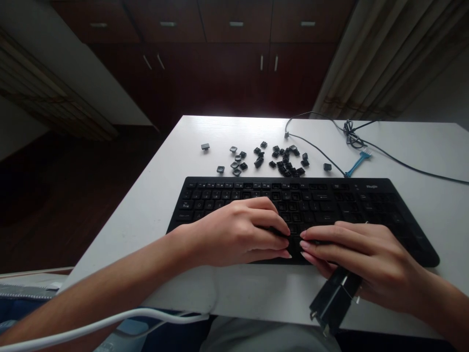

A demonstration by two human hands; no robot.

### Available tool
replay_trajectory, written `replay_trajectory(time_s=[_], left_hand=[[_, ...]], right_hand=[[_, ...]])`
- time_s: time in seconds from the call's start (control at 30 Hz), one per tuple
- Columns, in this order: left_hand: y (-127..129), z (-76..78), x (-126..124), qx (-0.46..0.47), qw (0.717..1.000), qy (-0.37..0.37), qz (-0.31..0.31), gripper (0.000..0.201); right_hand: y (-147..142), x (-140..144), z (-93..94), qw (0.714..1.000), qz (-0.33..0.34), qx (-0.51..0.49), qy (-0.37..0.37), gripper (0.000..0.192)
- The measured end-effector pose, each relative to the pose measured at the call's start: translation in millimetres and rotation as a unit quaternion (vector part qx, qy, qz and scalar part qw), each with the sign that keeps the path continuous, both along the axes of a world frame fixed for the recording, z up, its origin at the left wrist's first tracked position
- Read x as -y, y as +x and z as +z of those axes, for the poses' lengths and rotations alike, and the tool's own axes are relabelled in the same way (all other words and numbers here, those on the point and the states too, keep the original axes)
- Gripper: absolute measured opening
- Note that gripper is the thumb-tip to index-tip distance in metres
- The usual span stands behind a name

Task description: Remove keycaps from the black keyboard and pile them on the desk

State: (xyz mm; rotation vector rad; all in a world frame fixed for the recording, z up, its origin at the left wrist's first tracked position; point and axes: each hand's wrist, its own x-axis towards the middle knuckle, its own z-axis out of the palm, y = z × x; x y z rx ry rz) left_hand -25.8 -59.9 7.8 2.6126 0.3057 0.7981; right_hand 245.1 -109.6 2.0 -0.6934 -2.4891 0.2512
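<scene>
A black keyboard (315,205) lies flat on the white bench (421,146), its long side facing the person, and both hands are down on its near edge. The left hand (234,234) rests palm-down over the lower middle rows, its fingers (274,239) stretched flat and close together, tips pressed onto the keys; they close around nothing. The right hand (366,254) comes in from the other side, fingers likewise extended and nearly meeting those of the left hand at the bottom row. Under its palm, a long black bar-shaped piece (335,298) sticks out over the bench's near edge; the hand seems to pin or hold it, though I cannot tell how firmly. Beyond the keyboard, a scatter of loose black keycaps (284,159) lies on the bench, most bunched together, a few strays off to the left. To the right of them a small blue tool (359,162) lies beside the keyboard's black cable (403,164), which loops across the bench's far corner. A white cord (110,322) runs across the person's lap below the left forearm.
</scene>
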Motion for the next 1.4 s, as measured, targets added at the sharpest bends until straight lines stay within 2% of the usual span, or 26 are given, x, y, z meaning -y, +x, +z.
replay_trajectory(time_s=[0.17,0.47,0.57,0.67,0.7,0.77,0.83,0.9,0.97,1.07,1.13,1.2,1.3,1.4], left_hand=[[1.6,-0.4,1.9,0.013,1.0,-0.024,0.004,0.009],[3.1,-1.5,2.8,0.03,0.999,-0.032,0.014,0.008],[3.6,-1.5,3.4,0.039,0.999,-0.034,0.016,0.009],[3.8,-2.7,3.7,0.037,0.998,-0.044,0.01,0.011],[3.6,-3.3,3.6,0.037,0.998,-0.047,0.009,0.011],[3.3,-4.7,3.3,0.04,0.998,-0.051,0.008,0.01],[2.9,-6.3,2.8,0.043,0.998,-0.054,0.005,0.009],[2.6,-7.8,2.2,0.046,0.997,-0.057,0.002,0.009],[2.6,-9.1,1.9,0.051,0.997,-0.059,0.0,0.008],[2.9,-10.2,1.7,0.048,0.997,-0.061,0.001,0.008],[3.1,-10.5,1.5,0.046,0.997,-0.06,0.004,0.008],[3.2,-10.4,1.3,0.046,0.997,-0.057,0.003,0.007],[3.0,-10.4,0.7,0.044,0.998,-0.054,0.0,0.006],[2.7,-10.9,0.2,0.042,0.998,-0.052,0.002,0.007]], right_hand=[[-2.5,-1.0,0.5,1.0,-0.006,-0.018,-0.003,0.02],[-2.9,-3.0,-0.6,0.999,-0.01,-0.036,-0.003,0.027],[-1.0,-1.8,2.4,0.997,-0.012,-0.062,-0.035,0.026],[5.7,-3.3,4.3,0.986,-0.05,-0.136,-0.079,0.01],[8.4,-5.0,4.2,0.978,-0.069,-0.172,-0.096,0.015],[13.2,-10.1,3.3,0.952,-0.098,-0.251,-0.143,0.031],[15.5,-16.0,2.2,0.914,-0.124,-0.321,-0.213,0.041],[14.5,-20.7,1.9,0.881,-0.145,-0.351,-0.282,0.042],[11.2,-23.4,2.9,0.86,-0.158,-0.354,-0.331,0.042],[4.6,-26.1,8.3,0.823,-0.143,-0.384,-0.394,0.044],[-0.1,-28.7,15.2,0.783,-0.116,-0.429,-0.435,0.047],[-5.3,-32.8,23.6,0.73,-0.098,-0.487,-0.469,0.051],[-14.8,-42.1,31.8,0.651,-0.124,-0.551,-0.507,0.053],[-25.4,-53.3,28.6,0.594,-0.161,-0.591,-0.521,0.053]])
